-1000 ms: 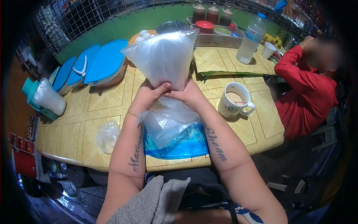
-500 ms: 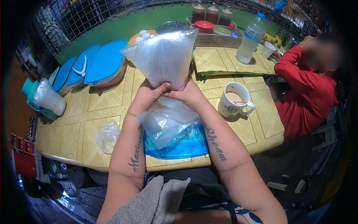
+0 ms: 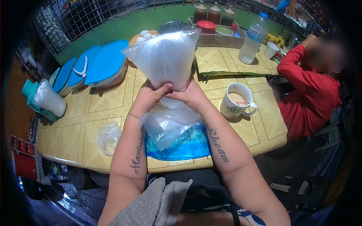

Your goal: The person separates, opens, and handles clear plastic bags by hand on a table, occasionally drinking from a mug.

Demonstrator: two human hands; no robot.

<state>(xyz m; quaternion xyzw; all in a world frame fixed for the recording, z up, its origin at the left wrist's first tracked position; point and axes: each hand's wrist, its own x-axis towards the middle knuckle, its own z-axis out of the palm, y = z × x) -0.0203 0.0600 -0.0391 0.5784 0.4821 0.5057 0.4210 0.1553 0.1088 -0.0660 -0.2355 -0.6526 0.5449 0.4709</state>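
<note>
Just beyond the blue packet (image 3: pixel 196 141), a clear plastic bag (image 3: pixel 166 56) is held up, its gathered middle gripped by the left hand (image 3: pixel 155 91) and the right hand (image 3: pixel 187 95), thumbs meeting. The gathering looks done; no knot or tie shows, so fastening seems left undone. The bag's far part is puffed, smooth and shiny, with two pointed corners; its loose, wrinkled end drapes over the packet. Right of the packet stands a mug (image 3: pixel 235 105); left of it lies a crumpled bag (image 3: pixel 108 137).
</note>
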